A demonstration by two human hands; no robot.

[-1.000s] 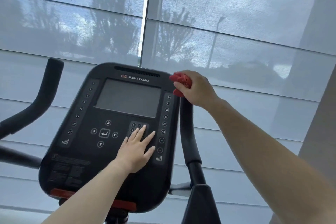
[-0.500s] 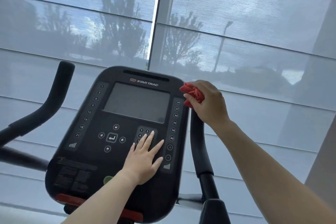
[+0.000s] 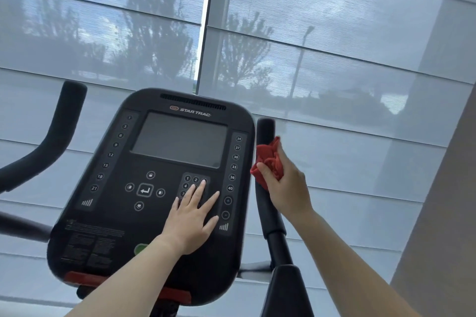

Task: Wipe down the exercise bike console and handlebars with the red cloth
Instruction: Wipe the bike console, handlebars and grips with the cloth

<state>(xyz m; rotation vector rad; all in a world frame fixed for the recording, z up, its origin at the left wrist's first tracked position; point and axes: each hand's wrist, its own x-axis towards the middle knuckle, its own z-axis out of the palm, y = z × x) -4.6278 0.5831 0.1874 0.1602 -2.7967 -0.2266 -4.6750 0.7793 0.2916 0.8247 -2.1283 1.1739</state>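
The black exercise bike console point(image 3: 108, 213) with a dark screen fills the middle of the view. My left hand point(image 3: 192, 221) rests flat on its number keypad, fingers straight. The right handlebar point(image 3: 265, 128) rises just right of the console. My right hand point(image 3: 286, 185) grips the bunched red cloth point(image 3: 269, 162) against that bar, a little below its rounded tip. The left handlebar point(image 3: 61, 121) curves up at the far left, untouched.
Grey window blinds point(image 3: 334, 59) hang right behind the bike, with trees and a lamp post dimly showing through. A pale wall point(image 3: 443, 213) runs down the right edge. A red strip point(image 3: 85, 278) lines the console's bottom edge.
My right hand has slid the red cloth down from the tip of the right handlebar, so the bar's top is now uncovered. My left hand stays on the keypad. The view tilted upward.
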